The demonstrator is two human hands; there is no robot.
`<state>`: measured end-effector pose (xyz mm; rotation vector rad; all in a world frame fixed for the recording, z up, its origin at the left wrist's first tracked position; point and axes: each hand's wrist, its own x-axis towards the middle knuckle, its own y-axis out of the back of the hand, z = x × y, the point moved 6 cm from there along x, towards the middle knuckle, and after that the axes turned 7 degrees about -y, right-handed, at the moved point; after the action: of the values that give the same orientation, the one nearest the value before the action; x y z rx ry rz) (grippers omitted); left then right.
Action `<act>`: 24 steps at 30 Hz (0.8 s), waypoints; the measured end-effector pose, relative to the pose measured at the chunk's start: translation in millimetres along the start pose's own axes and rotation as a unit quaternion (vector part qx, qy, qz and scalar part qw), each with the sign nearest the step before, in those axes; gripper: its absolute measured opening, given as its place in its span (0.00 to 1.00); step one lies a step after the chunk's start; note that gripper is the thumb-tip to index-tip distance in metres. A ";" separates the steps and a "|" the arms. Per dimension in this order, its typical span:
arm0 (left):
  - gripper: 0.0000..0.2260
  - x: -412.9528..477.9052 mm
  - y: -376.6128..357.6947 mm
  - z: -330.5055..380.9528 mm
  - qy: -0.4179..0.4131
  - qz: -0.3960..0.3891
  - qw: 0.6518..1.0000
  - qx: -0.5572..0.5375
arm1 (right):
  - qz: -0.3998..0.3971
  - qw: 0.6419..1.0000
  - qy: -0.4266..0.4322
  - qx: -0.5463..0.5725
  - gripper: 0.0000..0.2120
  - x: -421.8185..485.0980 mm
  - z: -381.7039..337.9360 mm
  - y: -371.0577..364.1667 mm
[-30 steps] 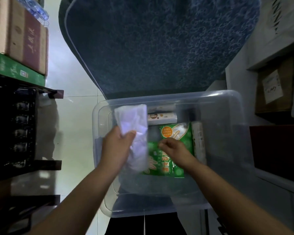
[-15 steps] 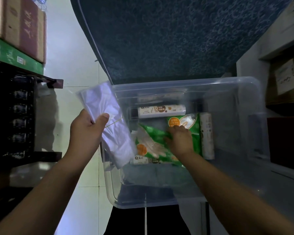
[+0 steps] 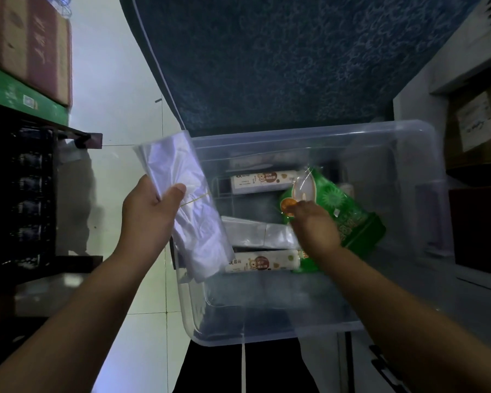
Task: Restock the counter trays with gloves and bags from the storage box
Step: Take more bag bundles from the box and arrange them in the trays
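Two-handed: left hand bags, right hand maybe gloves.

Bare left hand and right hand, bare forearms

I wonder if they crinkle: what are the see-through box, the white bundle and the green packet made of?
The storage box looks like stiff clear plastic: you see through its smooth walls. The bundle of bags in the left hand seems thin plastic film, wrinkled and shiny. The green packet in the right hand looks like glossy printed film, probably plastic.
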<state>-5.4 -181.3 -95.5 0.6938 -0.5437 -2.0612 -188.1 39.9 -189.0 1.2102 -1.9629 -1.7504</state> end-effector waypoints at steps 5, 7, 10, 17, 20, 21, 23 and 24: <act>0.08 1.4 -1.0 -1.5 -0.002 0.004 1.000 -0.006 | -0.167 0.985 0.036 -0.029 0.21 8.3 -31.8 -79.1; 0.07 1.7 -1.5 -1.4 -0.006 0.003 1.000 -0.010 | -0.172 0.981 0.031 -0.083 0.21 10.4 -33.9 -91.7; 0.06 1.6 -1.0 -1.3 -0.011 0.007 1.000 -0.013 | -0.168 0.977 0.015 -0.131 0.18 10.6 -31.7 -93.1; 0.11 -11.4 1.0 13.9 0.006 0.019 1.000 0.001 | -0.105 0.992 -0.060 0.026 0.12 -16.2 -26.1 -13.6; 0.14 -26.3 5.0 25.3 0.050 0.009 0.998 -0.048 | 0.027 0.989 -0.106 0.100 0.08 -35.1 -27.4 57.7; 0.14 -33.5 5.7 30.6 0.064 0.004 0.996 -0.070 | 0.069 0.983 -0.118 0.120 0.09 -42.8 -31.7 82.1; 0.13 -48.9 5.7 45.8 0.081 -0.012 0.988 -0.130 | 0.152 0.972 -0.110 0.142 0.09 -59.1 -48.7 131.4; 0.12 -56.9 4.3 56.4 0.088 -0.024 0.982 -0.168 | 0.193 0.967 -0.090 0.139 0.07 -67.9 -61.4 155.3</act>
<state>-12.9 -128.9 -35.2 0.6813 -0.0736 -2.0446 -168.7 34.6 -9.9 0.6879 -2.4157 -1.4650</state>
